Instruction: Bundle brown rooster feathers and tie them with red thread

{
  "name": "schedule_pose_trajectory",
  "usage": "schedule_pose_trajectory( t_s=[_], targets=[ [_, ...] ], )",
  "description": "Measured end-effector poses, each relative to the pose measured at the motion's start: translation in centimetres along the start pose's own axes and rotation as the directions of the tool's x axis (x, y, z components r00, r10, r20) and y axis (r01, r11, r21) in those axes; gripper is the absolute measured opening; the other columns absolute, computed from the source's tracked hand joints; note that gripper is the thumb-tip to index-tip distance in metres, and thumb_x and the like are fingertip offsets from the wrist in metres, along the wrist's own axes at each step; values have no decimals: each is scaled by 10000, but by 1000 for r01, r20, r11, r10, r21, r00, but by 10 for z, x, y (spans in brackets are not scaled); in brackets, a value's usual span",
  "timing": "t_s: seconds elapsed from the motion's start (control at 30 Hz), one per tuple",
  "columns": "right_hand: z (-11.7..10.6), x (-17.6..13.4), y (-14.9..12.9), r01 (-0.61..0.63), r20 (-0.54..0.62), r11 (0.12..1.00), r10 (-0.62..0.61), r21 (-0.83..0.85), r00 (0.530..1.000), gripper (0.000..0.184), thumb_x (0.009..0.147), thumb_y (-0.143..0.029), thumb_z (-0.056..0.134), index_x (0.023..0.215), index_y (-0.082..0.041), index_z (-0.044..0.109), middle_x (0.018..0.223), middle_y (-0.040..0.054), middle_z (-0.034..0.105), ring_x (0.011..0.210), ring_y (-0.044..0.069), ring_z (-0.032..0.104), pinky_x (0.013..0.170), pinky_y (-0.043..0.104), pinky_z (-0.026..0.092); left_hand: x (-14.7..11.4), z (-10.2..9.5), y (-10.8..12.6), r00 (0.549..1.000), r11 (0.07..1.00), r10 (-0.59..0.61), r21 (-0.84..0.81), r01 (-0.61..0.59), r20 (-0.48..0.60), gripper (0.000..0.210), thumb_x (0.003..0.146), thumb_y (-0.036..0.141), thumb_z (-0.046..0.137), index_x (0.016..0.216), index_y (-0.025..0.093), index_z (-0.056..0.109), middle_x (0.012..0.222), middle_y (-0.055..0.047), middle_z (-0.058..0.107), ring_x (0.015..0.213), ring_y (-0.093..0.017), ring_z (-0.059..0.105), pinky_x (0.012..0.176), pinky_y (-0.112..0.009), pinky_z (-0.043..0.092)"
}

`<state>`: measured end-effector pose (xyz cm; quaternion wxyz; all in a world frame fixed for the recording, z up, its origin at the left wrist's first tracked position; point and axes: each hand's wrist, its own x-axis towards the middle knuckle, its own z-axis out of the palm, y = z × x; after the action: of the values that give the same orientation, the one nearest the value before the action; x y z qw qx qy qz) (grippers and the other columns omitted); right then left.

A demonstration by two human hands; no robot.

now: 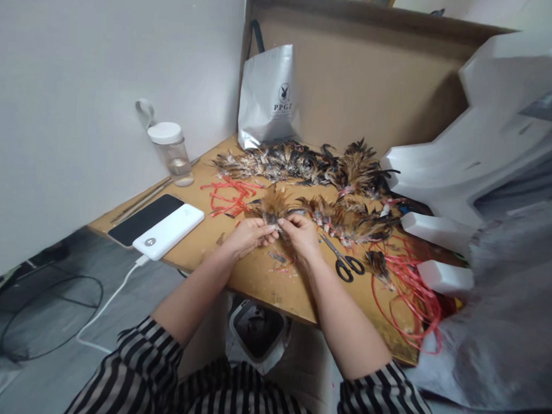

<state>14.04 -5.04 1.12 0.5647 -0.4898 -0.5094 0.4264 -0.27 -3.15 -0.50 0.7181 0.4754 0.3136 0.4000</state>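
Between my two hands is a bunch of brown feathers (275,204), its tips fanned away from me. My left hand (251,237) pinches its pale base from the left. From the right, the closed fingers of my right hand (300,235) grip the same base. Black-handled scissors (343,259) lie just right of my right hand. Beyond it spreads a row of brown feather bunches (350,222), and a longer pile of dark and mottled feathers (293,161) runs along the back. Red strips (232,194) lie past my left hand.
A phone (147,219) and white power bank (169,231) with a cable lie at left, near a lidded bottle (171,152). A silver bag (267,99) stands behind. More red strips (411,298) and white foam (445,277) flank the right; a bin (258,338) sits below the table edge.
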Motion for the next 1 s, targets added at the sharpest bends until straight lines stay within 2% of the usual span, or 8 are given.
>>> schedule_pose_trajectory(
  t_s=[0.13,0.4,0.47,0.57,0.67,0.77,0.87,1.0],
  targets=[
    [1,0,1,-13,8,1000,13,26,1000,261,608,-381,653,551,-173,508,445,-61,441,424,69,338,445,214,260,0,1,1,1000,998,7,56,-6,-26,247,634,323,687,624,89,607,490,-12,561,404,-42,477,421,-157,339],
    [1,-1,-6,-91,-11,984,94,150,996,255,581,-358,683,585,-167,513,435,-58,446,385,58,332,397,207,232,1,0,-1,999,984,41,173,-34,-33,256,650,349,659,618,100,611,484,-11,559,408,-57,476,430,-180,351],
    [-3,2,-8,-91,-49,965,107,248,993,252,593,-372,669,630,-173,518,425,-69,417,375,57,318,387,203,225,1,-3,-1,998,986,48,164,-42,-36,260,659,353,654,631,98,614,476,-10,554,399,-53,467,419,-175,344],
    [-15,8,-9,-46,-146,943,99,330,984,249,593,-374,656,690,-184,528,444,-76,404,384,55,312,386,193,220,3,-7,1,988,994,103,34,-100,-111,258,661,352,658,650,99,610,472,-2,538,384,-37,432,388,-158,307],
    [-26,12,-4,-80,-175,984,108,158,979,240,589,-382,642,669,-175,553,443,-66,421,390,57,307,392,197,225,6,-11,4,962,975,148,-129,-180,-228,237,637,319,683,666,101,596,579,-18,586,416,-21,425,377,-139,291],
    [-27,10,3,-82,-38,979,76,-189,996,237,591,-386,628,628,-155,593,480,-30,493,433,73,373,431,208,278,8,-11,5,954,966,124,-189,-179,-274,218,622,275,693,701,98,595,664,-29,615,440,-17,432,381,-132,295],
    [-18,4,9,-4,70,849,48,-529,996,209,616,-370,607,587,-163,606,496,-16,521,462,87,411,458,216,279,8,-11,4,956,961,113,-214,-174,-269,210,624,243,692,738,92,603,665,-29,616,442,-17,435,387,-134,303],
    [-5,-1,12,31,61,615,28,-788,998,140,605,-330,632,582,-193,612,521,2,556,495,109,444,482,233,263,8,-12,2,959,955,118,-236,-181,-256,209,629,228,691,762,91,606,661,-25,616,450,-17,447,389,-129,308]
  ],
)
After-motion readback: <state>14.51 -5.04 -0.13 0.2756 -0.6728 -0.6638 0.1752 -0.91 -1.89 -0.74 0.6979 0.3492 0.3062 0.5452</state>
